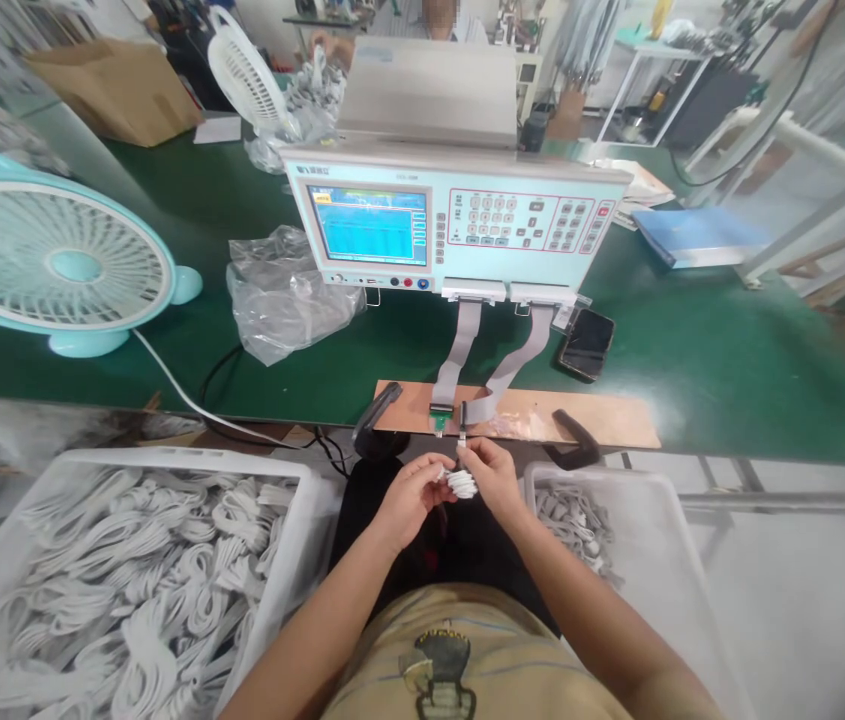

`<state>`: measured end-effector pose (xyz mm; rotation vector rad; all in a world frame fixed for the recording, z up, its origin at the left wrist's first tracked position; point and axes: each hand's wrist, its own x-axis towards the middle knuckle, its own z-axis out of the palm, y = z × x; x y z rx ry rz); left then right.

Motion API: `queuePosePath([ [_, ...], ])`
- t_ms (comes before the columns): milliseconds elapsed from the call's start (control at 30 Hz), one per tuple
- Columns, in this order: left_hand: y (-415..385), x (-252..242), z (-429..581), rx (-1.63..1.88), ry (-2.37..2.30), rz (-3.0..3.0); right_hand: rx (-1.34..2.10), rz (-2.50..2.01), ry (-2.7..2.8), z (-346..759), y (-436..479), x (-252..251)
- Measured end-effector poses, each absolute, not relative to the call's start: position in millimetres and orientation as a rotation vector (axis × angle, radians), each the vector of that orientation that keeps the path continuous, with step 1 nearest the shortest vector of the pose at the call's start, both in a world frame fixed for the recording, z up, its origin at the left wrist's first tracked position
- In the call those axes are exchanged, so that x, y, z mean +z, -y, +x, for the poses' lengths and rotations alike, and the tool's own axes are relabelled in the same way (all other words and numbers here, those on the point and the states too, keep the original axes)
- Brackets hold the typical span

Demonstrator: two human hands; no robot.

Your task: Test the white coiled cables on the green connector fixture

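Observation:
Both my hands meet over my lap, just below the table's front edge. My left hand (413, 492) and my right hand (493, 473) are closed on a small coiled white cable (461, 483) held between them. Right above them, two connector sockets (449, 418) hang at the end of grey ribbon cables (467, 345) on a brown board (587, 415). The ribbons run up to a pale blue cable tester (459, 225) with a lit screen and keypad.
A white crate (302, 500) at my left holds many coiled white cables; a second crate (654, 500) at my right holds fewer. On the green table stand a turquoise fan (54, 262), a crumpled plastic bag (283, 295), a phone (587, 343) and a blue folder (699, 235). Another person sits behind the tester.

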<state>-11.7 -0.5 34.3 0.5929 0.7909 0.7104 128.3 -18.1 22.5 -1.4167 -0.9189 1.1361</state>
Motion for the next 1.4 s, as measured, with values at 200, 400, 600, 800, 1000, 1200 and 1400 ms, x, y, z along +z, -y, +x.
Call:
queuePosePath([
  [200,-3.4,25.6,-27.6,0.643,-0.577,0.485,1.104,-1.389,0.877,127.2,18.9,22.6],
  [400,-4.4,22.6,-30.3,0.629,-0.664,0.527,1.144,-1.426,0.863,126.0,17.4,26.5],
  [600,-4.7,26.9,-22.9,0.664,-0.782,0.571,1.111,-1.435,0.854,125.8,17.8,27.0],
  [800,-8.2,21.5,-18.0,0.706,-0.957,0.761,1.12,-1.431,0.862,126.8,17.0,28.4],
  [1000,-12.0,15.7,-20.2,0.713,-0.992,1.029,1.113,-1.41,0.863,126.4,16.8,29.3],
  [1200,-17.4,26.7,-27.4,0.637,-0.926,1.389,1.146,-1.393,0.799,125.4,17.0,29.0],
  [1400,-25.6,36.5,-33.3,0.632,-0.852,1.575,1.249,-1.291,0.47,114.2,12.6,29.3],
])
